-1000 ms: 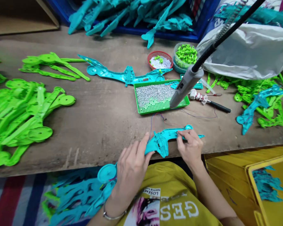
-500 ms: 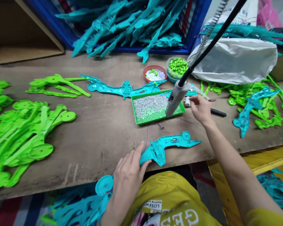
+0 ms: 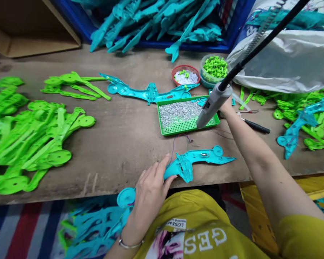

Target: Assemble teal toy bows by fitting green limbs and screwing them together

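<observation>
A teal plastic bow-shaped toy half [image 3: 184, 168] lies open side up along the front edge of the bench, with thin wires trailing from it and a small metal part set in its right arm. My left hand [image 3: 149, 189] is closed over its left portion, thumb at the near side. My right hand [image 3: 226, 106] reaches out beyond the hanging electric screwdriver [image 3: 212, 108], beside the right end of a green tray [image 3: 163, 131] of small silver screws [image 3: 175, 113]. The screwdriver body hides most of that hand's fingers, so whatever they touch cannot be seen.
Another teal bow half [image 3: 135, 94] lies behind the tray. Green parts [image 3: 43, 144] are heaped at left, more [image 3: 321, 129] at right. A red basket [image 3: 185, 67], a tub of green pieces [image 3: 215, 68] and a blue crate [image 3: 156, 48] stand behind. A black-handled tool [image 3: 256, 126] lies at right.
My right hand has moved farther forward, from the right of the tray to behind the screwdriver. My left hand stays on the teal bow half. The whole view has shifted slightly.
</observation>
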### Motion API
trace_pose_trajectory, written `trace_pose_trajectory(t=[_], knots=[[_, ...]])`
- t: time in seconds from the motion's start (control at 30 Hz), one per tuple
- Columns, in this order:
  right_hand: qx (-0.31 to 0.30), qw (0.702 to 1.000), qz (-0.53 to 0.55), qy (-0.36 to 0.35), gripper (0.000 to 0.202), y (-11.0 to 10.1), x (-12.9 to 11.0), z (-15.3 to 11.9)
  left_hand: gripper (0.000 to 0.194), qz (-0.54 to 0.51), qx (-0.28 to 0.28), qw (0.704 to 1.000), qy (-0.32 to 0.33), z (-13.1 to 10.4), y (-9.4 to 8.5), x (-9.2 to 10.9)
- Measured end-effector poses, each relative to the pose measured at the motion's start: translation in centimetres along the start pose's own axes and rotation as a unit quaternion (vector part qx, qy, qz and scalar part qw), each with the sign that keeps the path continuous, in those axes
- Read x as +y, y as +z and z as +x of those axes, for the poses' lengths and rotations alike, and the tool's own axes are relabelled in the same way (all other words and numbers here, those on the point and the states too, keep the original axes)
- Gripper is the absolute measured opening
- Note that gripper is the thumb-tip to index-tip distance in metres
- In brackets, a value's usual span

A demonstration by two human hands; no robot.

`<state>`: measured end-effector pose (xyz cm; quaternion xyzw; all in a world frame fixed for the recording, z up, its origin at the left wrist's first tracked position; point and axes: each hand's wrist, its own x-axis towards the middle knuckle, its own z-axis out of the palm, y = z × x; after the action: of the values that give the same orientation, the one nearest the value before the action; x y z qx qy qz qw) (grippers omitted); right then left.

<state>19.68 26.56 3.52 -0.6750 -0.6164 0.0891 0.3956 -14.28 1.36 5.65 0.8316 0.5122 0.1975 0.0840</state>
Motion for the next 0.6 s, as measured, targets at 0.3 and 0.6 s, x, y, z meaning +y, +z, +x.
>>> trace_pose_trajectory(t=[0.3,0.6], knots=[[0.067,0.99,0.033,0.122,0.005,-6.4,-3.3,-8.3,0.052,-0.006,-0.011,1.0,-0.011,-0.2,0.3,-0.1],[-0.08,0.954,0.172,0.234,0.011,-5.9,-10.1,-23.4,0.051,-0.011,-0.01,1.0,-0.015,-0.2,0.5,0.0]])
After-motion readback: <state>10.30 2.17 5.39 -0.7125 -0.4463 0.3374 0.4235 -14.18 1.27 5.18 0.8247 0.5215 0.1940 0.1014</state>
